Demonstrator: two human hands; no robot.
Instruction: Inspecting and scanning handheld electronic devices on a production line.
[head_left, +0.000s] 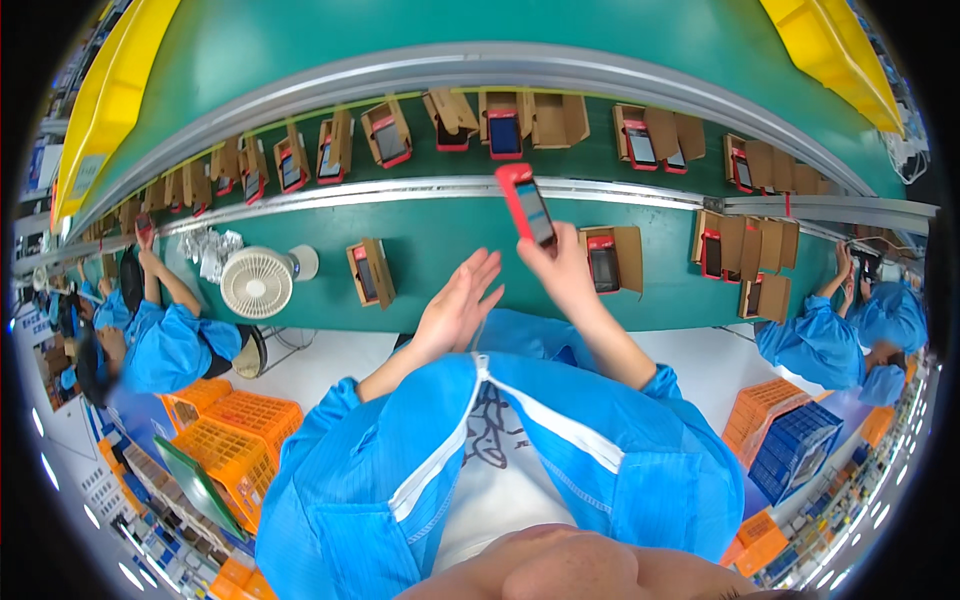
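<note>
My right hand (563, 272) grips a red handheld terminal (524, 200) by its lower end. The terminal is tilted over the green bench, with its dark screen partly lit and facing up. To its left, my left hand (458, 308) holds nothing; its fingers are stretched out, pointing toward the terminal without touching it. An opened cardboard box (628, 255) lies just right of my right hand with another red terminal (603, 268) inside. Left of my left hand sits a smaller-looking opened box (379, 268), also with a terminal in it.
Beyond a metal rail (440, 190), several opened boxes with terminals line a green belt (555, 170). A white fan (257, 282) stands at left, and more boxes (740, 245) at right. Orange crates (240, 440) and a blue crate (795, 450) flank me. Co-workers (170, 340) sit on both sides.
</note>
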